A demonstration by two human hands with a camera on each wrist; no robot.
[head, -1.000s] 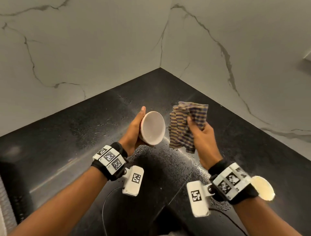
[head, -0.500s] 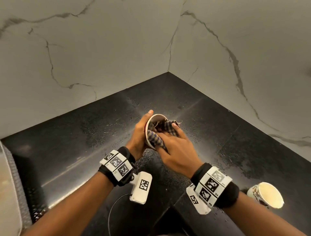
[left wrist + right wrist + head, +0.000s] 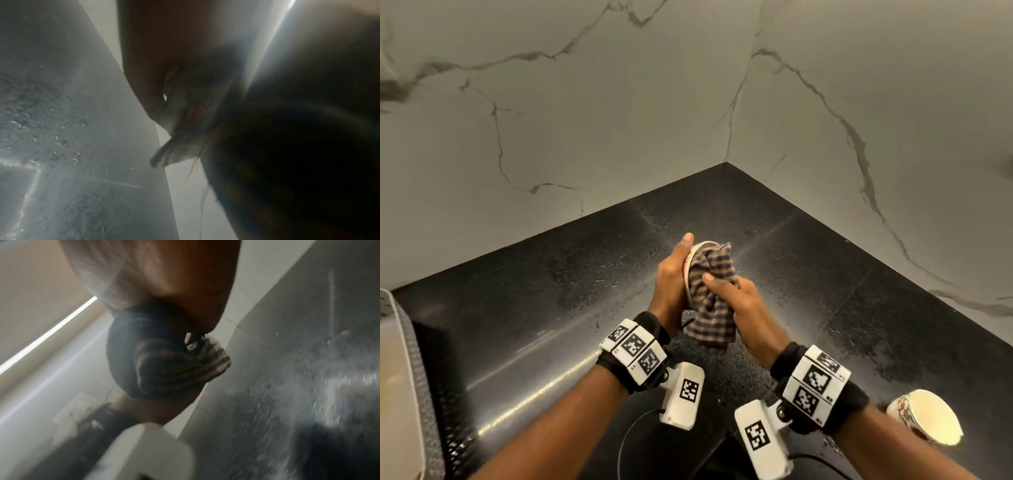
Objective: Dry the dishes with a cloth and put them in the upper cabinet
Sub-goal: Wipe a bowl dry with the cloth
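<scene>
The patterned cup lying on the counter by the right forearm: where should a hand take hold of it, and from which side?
The patterned cup lies tipped on the black counter, its open mouth facing up and toward the camera, its patterned wall to the left. Probably best to wrap the fingers round that outer wall from above, thumb opposite, behind the rim. The right hand, nearest, grips the checked cloth.

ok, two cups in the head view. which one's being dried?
The cup held in the left hand, with the checked cloth stuffed into it by the right hand. The patterned cup at lower right lies untouched on the counter.
</scene>
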